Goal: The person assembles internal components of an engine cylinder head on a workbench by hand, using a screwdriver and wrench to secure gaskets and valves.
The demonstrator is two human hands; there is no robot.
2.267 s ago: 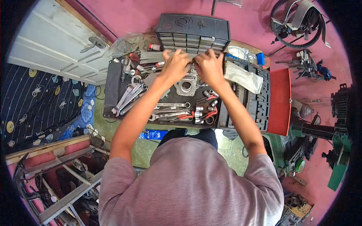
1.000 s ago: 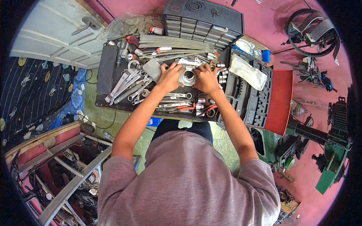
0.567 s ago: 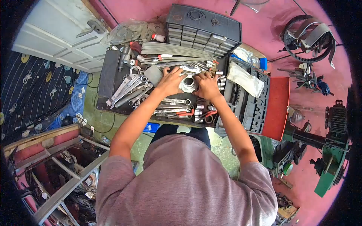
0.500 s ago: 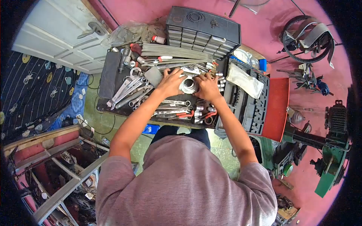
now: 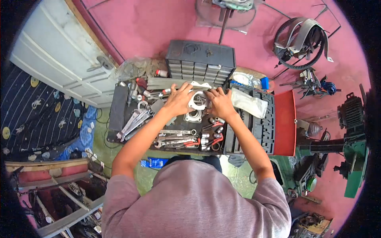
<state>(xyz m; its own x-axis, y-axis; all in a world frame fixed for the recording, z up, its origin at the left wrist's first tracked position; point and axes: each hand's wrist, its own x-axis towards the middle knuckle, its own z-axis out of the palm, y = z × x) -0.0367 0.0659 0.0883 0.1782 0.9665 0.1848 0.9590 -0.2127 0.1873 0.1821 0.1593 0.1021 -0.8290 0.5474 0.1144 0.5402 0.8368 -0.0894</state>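
Note:
My left hand [image 5: 179, 101] has its fingers bent round the left side of a silvery metal flange [image 5: 192, 104] with a large round opening. Opposite it, my right hand [image 5: 220, 103] grips the flange's right side, its fingertips partly hidden. The flange is tilted up over the work surface. Just below it lies a second silvery metal piece [image 5: 193, 118], also with a round opening. A scalloped metal plate [image 5: 201, 85] shows beyond my fingers. Combination wrenches [image 5: 136, 121] lie left of my left forearm, and more wrenches [image 5: 176, 133] lie in front of me.
Behind the tools stands a grey drawer cabinet [image 5: 200, 51]. An open red toolbox [image 5: 285, 123] with a black tray [image 5: 262, 137] sits at the right, a plastic-wrapped packet [image 5: 251, 104] on it. Sockets [image 5: 205, 136] and red-handled tools [image 5: 217, 139] lie near the front edge.
The view has tilted up, showing more of the wall. The flange has been raised and tilted between my hands, and the second metal piece now shows below it.

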